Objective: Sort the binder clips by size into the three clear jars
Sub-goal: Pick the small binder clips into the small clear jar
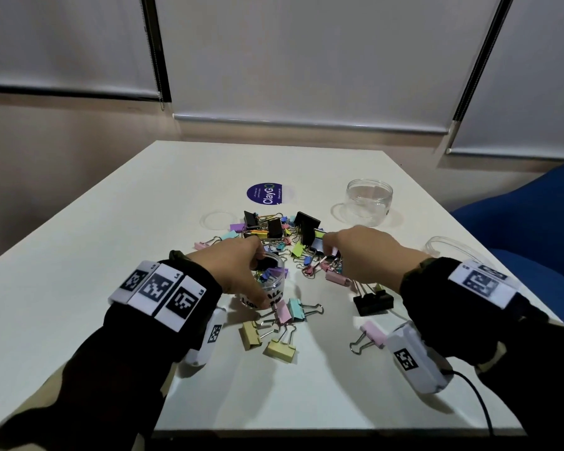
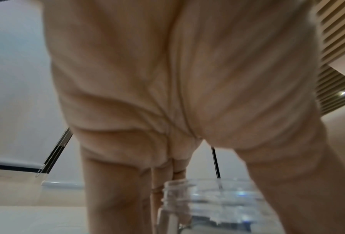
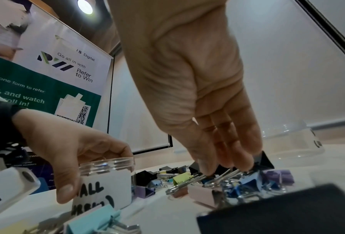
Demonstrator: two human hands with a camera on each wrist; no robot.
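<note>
L hand (image 1: 238,271) grips small jar (image 1: 267,284); R hand (image 1: 362,255) in clips (image 1: 293,242).

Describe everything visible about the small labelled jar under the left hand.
The small clear jar looks like plastic, with a threaded neck, no lid on it, and a white label hand-lettered in black, partly hidden. It stands upright on the white table, near the clip pile. Several small coloured clips lie inside. The left hand grips it, thumb on the label side and fingers curled over the rim.
</note>
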